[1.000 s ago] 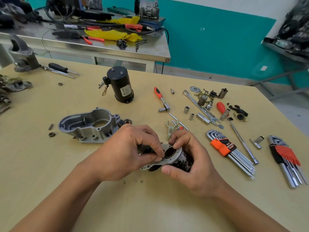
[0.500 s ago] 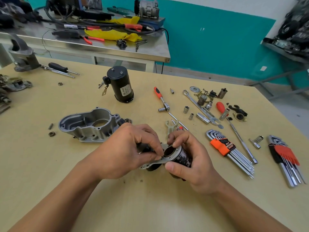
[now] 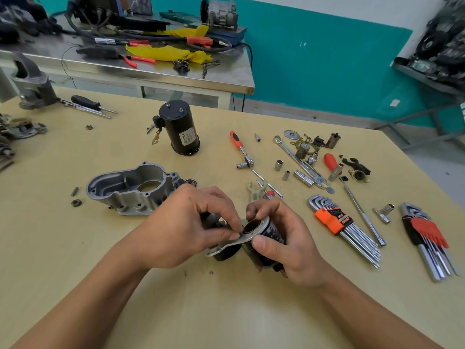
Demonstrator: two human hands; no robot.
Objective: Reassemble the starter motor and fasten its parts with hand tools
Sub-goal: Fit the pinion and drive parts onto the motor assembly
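Front-centre over the table [image 3: 226,311], L hand [image 3: 191,227] pinches the plate [image 3: 261,224] capping a dark cylinder [image 3: 273,233] that R hand [image 3: 284,245] grips, thumb on plate edge; beyond: alu housing [image 3: 130,190] left, hex keys [image 3: 337,220] right, black motor [image 3: 181,129] upright further back.
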